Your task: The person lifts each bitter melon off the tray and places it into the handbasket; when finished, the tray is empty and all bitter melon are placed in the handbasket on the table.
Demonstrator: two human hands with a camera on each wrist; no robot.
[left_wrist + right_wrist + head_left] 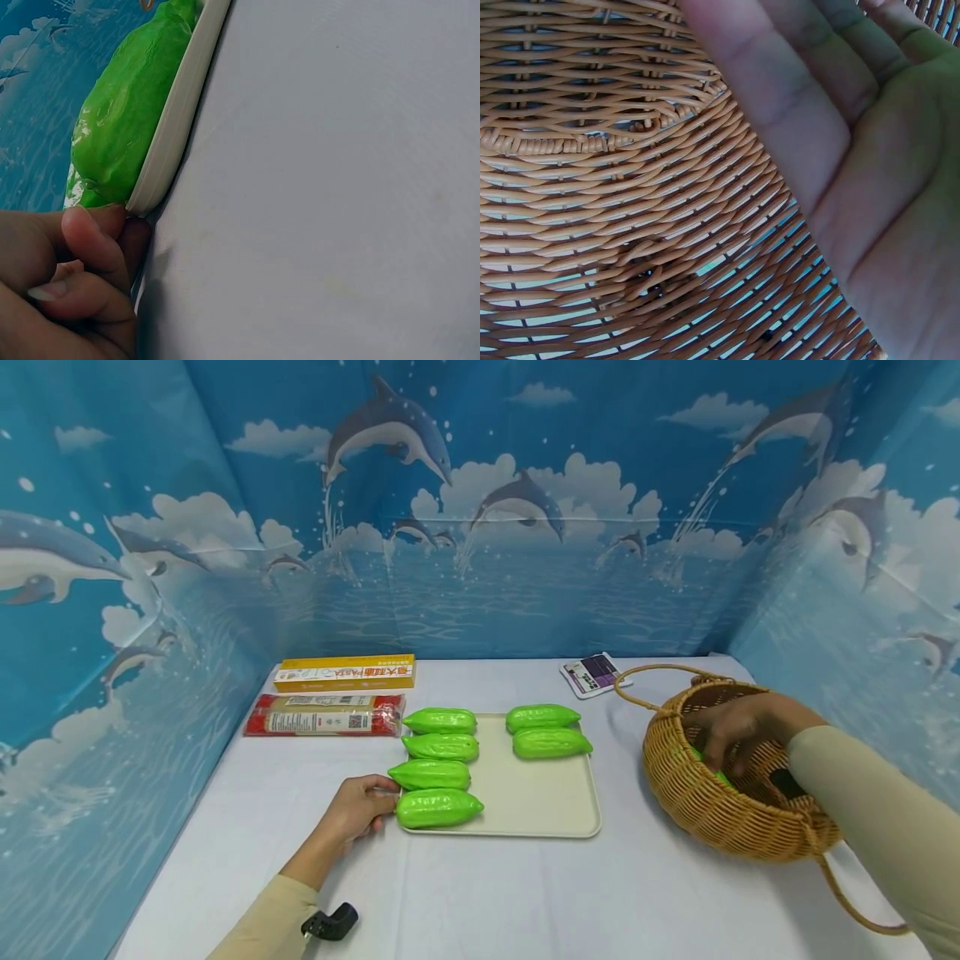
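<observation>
From the head camera I see both my hands at work. My left hand is at the left edge of the cream tray, just beside the nearest of six green fruits. Four of these lie in a column along the tray's left side and two along its far right. My right hand is well apart from it, down inside the wicker basket, over another green fruit that shows only in part. Beyond the tray lie a yellow pasta box, red-ended packets and a purple-and-white pouch; these appear in this view alone.

My left wrist's camera shows what the head view hides: my thumb and fingers are curled together, pinching the tray's rim at its corner, with the end of one green fruit lying right above them. The rim's outer side shows here too, resting on the white cloth.

My right wrist's camera shows my palm and the basket's weave from close by. My fingers run nearly straight, side by side, their tips cut off, so I cannot tell whether they touch the fruit in there.
</observation>
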